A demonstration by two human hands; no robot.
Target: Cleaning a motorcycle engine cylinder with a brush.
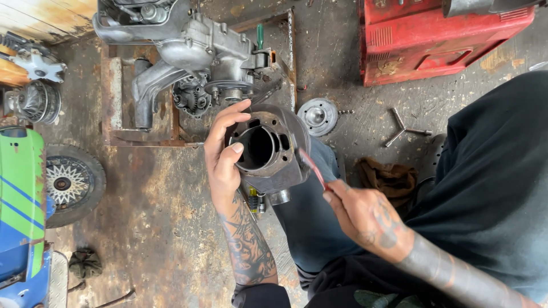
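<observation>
We hold the dark engine cylinder (268,149) over our knee, just below the grey engine block (194,57) on its rusty frame. Our left hand (224,154) grips the cylinder's rim, thumb at the bore. Our right hand (365,214) pinches a thin red tool (312,167), its tip touching the cylinder's side.

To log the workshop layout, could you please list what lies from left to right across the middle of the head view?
Spoked wheel → left hand → engine cylinder → red-handled tool → right hand → brown rag.
</observation>
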